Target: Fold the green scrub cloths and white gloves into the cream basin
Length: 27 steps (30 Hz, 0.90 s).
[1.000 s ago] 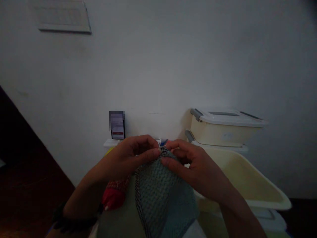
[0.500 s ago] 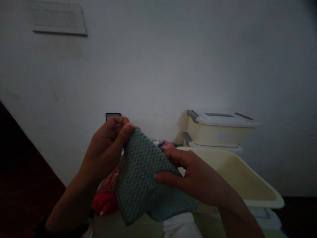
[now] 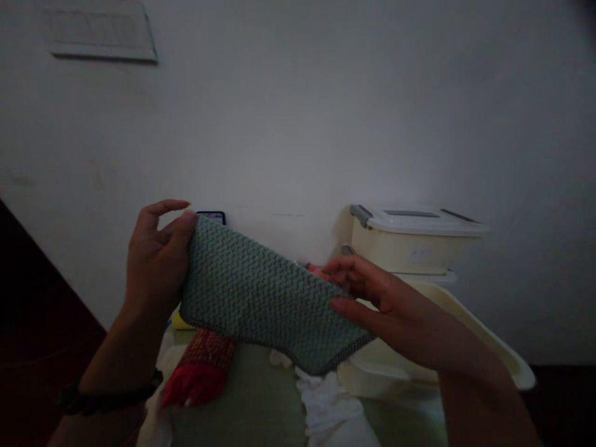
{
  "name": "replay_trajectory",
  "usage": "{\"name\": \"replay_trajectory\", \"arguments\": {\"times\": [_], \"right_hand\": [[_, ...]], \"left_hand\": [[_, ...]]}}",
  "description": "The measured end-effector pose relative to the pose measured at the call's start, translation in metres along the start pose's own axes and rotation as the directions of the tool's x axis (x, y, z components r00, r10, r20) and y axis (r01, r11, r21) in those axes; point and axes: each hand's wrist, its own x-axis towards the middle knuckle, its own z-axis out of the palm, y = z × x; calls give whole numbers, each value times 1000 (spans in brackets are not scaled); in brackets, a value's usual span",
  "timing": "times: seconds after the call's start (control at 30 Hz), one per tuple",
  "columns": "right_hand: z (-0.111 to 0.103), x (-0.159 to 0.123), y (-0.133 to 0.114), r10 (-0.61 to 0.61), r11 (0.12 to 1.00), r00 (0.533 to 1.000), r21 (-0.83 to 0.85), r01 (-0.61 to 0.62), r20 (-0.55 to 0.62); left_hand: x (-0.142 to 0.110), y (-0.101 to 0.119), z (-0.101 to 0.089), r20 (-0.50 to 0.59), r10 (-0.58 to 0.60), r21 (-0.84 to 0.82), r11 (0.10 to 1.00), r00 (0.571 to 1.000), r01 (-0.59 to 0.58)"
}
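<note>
A grey-green knitted cloth (image 3: 261, 292) with a dark stitched border hangs stretched out in front of me. My left hand (image 3: 161, 254) pinches its upper left corner between thumb and fingers. At the opposite end, my right hand (image 3: 372, 288) grips the cloth's upper right edge, thumb on the near face and fingers behind. Below the left part of the cloth lies a red patterned fabric roll (image 3: 200, 372). A white ruffled cloth (image 3: 333, 410) lies under its right part.
A cream open tub (image 3: 488, 338) stands at the right, with stacked lidded boxes (image 3: 410, 242) behind it. A phone (image 3: 212, 216) rests near the wall (image 3: 279, 124). Something pink (image 3: 317, 271) and something yellow (image 3: 180, 321) peek out around the cloth. The surface is greenish (image 3: 261, 403).
My hands have moved apart, the left one leftward and the right one slightly right. The bunched, tilted cloth is now spread wide and raised, uncovering more of the red roll and white cloth.
</note>
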Motion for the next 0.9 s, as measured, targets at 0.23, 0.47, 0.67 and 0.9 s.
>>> {"name": "replay_trajectory", "arguments": {"times": [0.23,0.47,0.67,0.9], "right_hand": [[8,7,2,-29,997,992,63,36,-119],[4,6,1,-11,997,970,76,30,-243],[11,11,1,24,986,987,167,3,-161],[25,17,6,-34,995,999,99,33,11]], "left_hand": [[4,-12,4,271,-11,287,955,962,-70],[13,-23,-3,481,-3,546,784,877,-296],[9,-28,-2,839,-52,358,802,541,-478],[-31,3,10,933,82,91,889,352,-448]]}}
